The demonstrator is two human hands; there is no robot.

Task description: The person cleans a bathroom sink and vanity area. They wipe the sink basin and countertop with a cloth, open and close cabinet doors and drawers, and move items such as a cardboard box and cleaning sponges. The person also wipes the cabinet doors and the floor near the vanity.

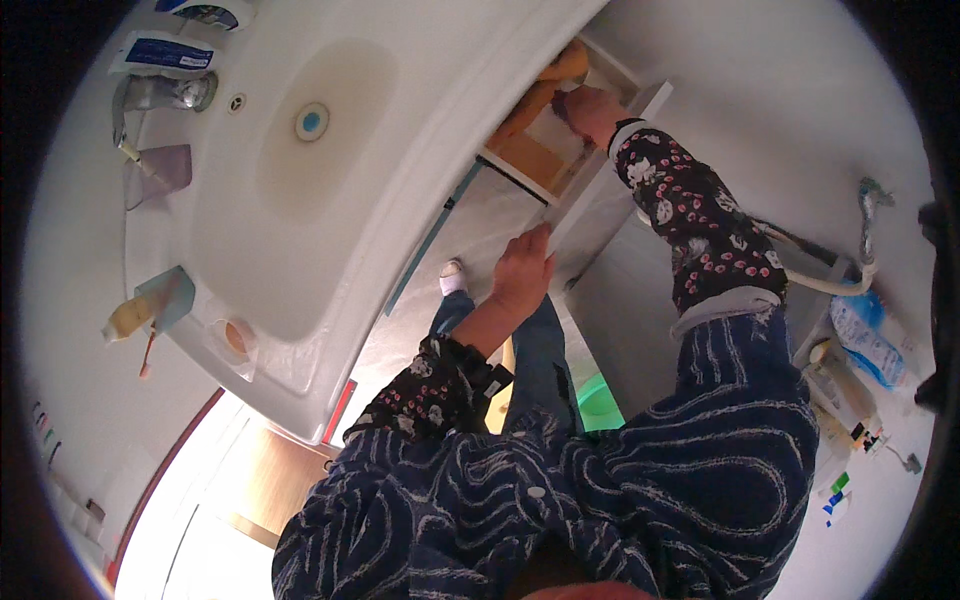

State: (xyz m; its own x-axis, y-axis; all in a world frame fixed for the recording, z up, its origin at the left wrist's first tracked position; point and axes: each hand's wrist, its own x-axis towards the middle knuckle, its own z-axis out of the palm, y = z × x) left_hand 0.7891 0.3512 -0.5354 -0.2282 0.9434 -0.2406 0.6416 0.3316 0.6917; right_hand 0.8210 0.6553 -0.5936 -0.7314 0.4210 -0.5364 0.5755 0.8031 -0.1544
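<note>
My right hand (594, 114) reaches into a pulled-out white drawer (581, 191) under the washbasin. Its fingers are bent down beside an orange cloth-like item (531, 112), near a small white patch. Whether they grip anything is unclear. Another orange item (566, 61) lies deeper in the drawer, partly under the basin's edge. An orange-brown flat area (534, 159) shows towards the drawer's near end. My left hand (523, 271) is by the near end of the drawer front, fingers extended and thumb apart, with nothing seen in it. Contact with the drawer front cannot be made out.
The white washbasin (352, 247) fills the left side, with a metal faucet (169, 91), a pack (161, 54), cups (169, 296) and a soap dish (234, 339). At right are a hose (832, 285) and bottles (866, 337). A green basin (598, 405) stands below.
</note>
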